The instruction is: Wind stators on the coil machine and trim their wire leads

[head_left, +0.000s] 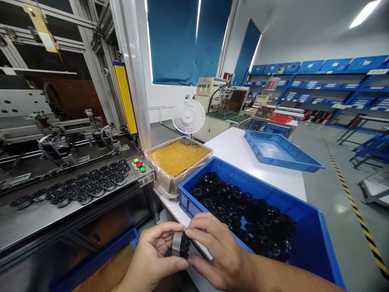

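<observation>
Text — none legible | shelf labels (pixel 377 71) — too small, blurred

The ring (pixel 177 243) looks like smooth metal, the blue bin (pixel 310 243) slightly glossy plastic.

L hand (pixel 154 251) cupped, R hand (pixel 217 245) w/ bent fingers, close tog.

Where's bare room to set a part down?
White tabletop between the deep blue bin and shallow blue tray; the tray's floor. Also the steel ledge along its front. Crowded: the ledge behind that, under metal-rimmed parts; most of the bin, under black parts; between left hand and right hand, holding the ring part.
</observation>
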Action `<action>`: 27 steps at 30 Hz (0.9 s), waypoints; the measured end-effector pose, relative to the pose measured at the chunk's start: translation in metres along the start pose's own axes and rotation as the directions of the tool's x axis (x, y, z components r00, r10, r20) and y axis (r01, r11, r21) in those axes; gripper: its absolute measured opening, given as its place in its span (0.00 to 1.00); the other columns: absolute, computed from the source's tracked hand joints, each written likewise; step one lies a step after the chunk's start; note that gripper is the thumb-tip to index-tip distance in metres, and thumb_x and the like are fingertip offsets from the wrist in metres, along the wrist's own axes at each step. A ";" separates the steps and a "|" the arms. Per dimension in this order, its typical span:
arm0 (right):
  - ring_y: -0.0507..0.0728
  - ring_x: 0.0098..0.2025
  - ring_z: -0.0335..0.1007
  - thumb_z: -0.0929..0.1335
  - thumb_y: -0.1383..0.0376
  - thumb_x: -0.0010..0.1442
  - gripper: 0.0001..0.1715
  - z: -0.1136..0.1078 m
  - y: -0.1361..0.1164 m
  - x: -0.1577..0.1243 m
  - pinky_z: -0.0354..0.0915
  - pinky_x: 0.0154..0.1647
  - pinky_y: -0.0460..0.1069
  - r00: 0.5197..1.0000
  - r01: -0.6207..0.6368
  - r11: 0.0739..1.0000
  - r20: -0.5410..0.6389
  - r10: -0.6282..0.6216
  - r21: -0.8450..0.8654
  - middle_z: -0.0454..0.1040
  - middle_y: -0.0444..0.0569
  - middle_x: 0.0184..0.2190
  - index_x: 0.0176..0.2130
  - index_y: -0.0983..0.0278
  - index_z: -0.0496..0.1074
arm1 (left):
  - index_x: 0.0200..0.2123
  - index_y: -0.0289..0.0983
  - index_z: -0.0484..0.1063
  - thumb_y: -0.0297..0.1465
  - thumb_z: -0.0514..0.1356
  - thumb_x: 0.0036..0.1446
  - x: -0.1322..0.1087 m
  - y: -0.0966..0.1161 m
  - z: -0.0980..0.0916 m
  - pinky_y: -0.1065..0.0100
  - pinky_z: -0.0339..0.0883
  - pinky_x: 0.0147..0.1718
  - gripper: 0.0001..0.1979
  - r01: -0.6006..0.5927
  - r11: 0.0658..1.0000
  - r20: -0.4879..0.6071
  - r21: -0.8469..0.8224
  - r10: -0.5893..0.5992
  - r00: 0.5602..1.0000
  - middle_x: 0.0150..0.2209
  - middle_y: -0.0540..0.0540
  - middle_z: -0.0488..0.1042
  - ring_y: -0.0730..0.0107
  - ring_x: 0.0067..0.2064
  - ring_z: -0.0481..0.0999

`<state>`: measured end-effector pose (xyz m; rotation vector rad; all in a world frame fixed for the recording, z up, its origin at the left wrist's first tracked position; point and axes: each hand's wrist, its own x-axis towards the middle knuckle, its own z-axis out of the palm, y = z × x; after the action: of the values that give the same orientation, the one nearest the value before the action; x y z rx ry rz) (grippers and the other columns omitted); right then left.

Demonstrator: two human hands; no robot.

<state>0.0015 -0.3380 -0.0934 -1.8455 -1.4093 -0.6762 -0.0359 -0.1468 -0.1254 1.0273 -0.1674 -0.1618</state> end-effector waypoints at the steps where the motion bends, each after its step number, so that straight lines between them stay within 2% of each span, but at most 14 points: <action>1: 0.60 0.46 0.67 0.70 0.71 0.57 0.23 0.000 0.000 0.000 0.71 0.46 0.56 1.000 0.000 1.000 0.006 0.000 -0.004 0.71 0.60 0.42 0.52 0.75 0.66 | 0.41 0.38 0.80 0.19 0.74 0.35 0.000 -0.001 -0.001 0.74 0.74 0.38 0.25 0.013 1.000 0.002 -0.017 -0.013 1.000 0.35 0.46 0.83 0.67 0.38 0.82; 3: 0.60 0.47 0.67 0.70 0.69 0.58 0.24 -0.001 0.000 0.001 0.71 0.48 0.57 1.000 0.011 1.000 0.021 -0.010 -0.017 0.70 0.61 0.43 0.52 0.76 0.65 | 0.41 0.38 0.80 0.20 0.74 0.36 -0.001 -0.003 -0.002 0.74 0.74 0.37 0.24 0.023 0.999 0.009 -0.046 -0.022 1.000 0.35 0.45 0.83 0.67 0.38 0.82; 8: 0.59 0.47 0.67 0.67 0.74 0.59 0.20 -0.001 -0.003 0.001 0.72 0.48 0.56 0.998 0.022 0.999 0.051 -0.020 -0.050 0.71 0.60 0.44 0.51 0.74 0.66 | 0.41 0.37 0.80 0.19 0.74 0.36 -0.003 -0.009 -0.001 0.74 0.74 0.37 0.24 -0.029 0.996 -0.004 -0.088 0.029 1.000 0.36 0.44 0.83 0.67 0.38 0.82; 14: 0.59 0.47 0.67 0.67 0.76 0.57 0.22 0.000 -0.003 0.000 0.72 0.48 0.55 0.998 0.014 1.000 0.058 -0.013 -0.006 0.72 0.59 0.43 0.52 0.74 0.66 | 0.41 0.37 0.80 0.19 0.74 0.36 -0.003 -0.013 0.000 0.73 0.74 0.36 0.24 -0.038 0.995 0.002 -0.087 0.038 0.999 0.35 0.44 0.83 0.66 0.37 0.82; 21: 0.59 0.44 0.69 0.67 0.75 0.59 0.20 0.000 -0.002 0.002 0.72 0.45 0.55 0.999 0.035 0.999 0.040 -0.035 -0.016 0.73 0.59 0.42 0.52 0.72 0.67 | 0.42 0.39 0.80 0.19 0.75 0.35 -0.001 -0.014 -0.007 0.72 0.75 0.38 0.26 0.034 0.998 0.002 -0.047 -0.034 0.999 0.35 0.45 0.83 0.64 0.39 0.83; 24: 0.58 0.42 0.69 0.67 0.74 0.60 0.19 0.000 -0.003 0.003 0.73 0.44 0.54 0.999 0.008 1.000 0.041 -0.008 0.000 0.74 0.57 0.40 0.51 0.70 0.67 | 0.42 0.38 0.80 0.22 0.76 0.33 -0.002 -0.015 -0.012 0.69 0.76 0.37 0.27 0.078 0.997 -0.015 -0.009 -0.078 0.997 0.35 0.43 0.83 0.60 0.38 0.83; 27: 0.58 0.42 0.70 0.66 0.72 0.62 0.17 0.000 -0.005 0.004 0.73 0.44 0.54 0.997 0.046 0.999 0.060 -0.045 -0.014 0.74 0.58 0.39 0.51 0.71 0.67 | 0.41 0.36 0.81 0.27 0.78 0.29 -0.007 -0.016 -0.012 0.65 0.77 0.37 0.29 0.111 0.994 -0.071 0.019 -0.109 0.991 0.36 0.39 0.83 0.55 0.38 0.83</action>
<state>-0.0021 -0.3350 -0.0898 -1.8641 -1.4919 -0.6613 -0.0408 -0.1432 -0.1453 1.0642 -0.0492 -0.2245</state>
